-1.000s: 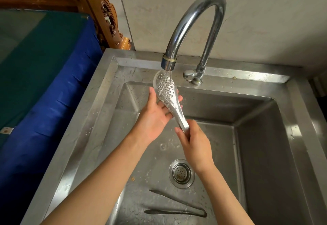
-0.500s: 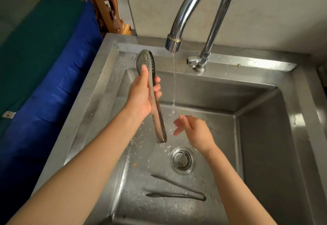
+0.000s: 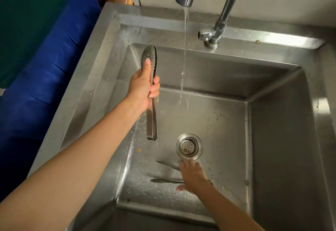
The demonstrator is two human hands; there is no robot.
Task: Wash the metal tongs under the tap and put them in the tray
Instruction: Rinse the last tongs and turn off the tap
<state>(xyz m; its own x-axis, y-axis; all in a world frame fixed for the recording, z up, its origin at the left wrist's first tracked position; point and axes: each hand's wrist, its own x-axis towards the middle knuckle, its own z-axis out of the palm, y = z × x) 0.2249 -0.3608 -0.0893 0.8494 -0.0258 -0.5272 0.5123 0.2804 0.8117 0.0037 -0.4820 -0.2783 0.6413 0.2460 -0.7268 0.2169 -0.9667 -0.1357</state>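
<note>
In the head view, the perforated tongs (image 3: pixel 151 92) are held upright by the closed left hand (image 3: pixel 143 88), beside the running stream (image 3: pixel 185 49), apparently rinsed; a second pair of tongs (image 3: pixel 166 181) lies in the sink (image 3: pixel 283 139) by the drain (image 3: pixel 189 146), touched by the spread right hand (image 3: pixel 193 177); a grasp seems needed next; no tray is seen.

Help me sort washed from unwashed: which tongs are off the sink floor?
The perforated-head tongs in the left hand; the slim tongs lie by the right hand.
</note>
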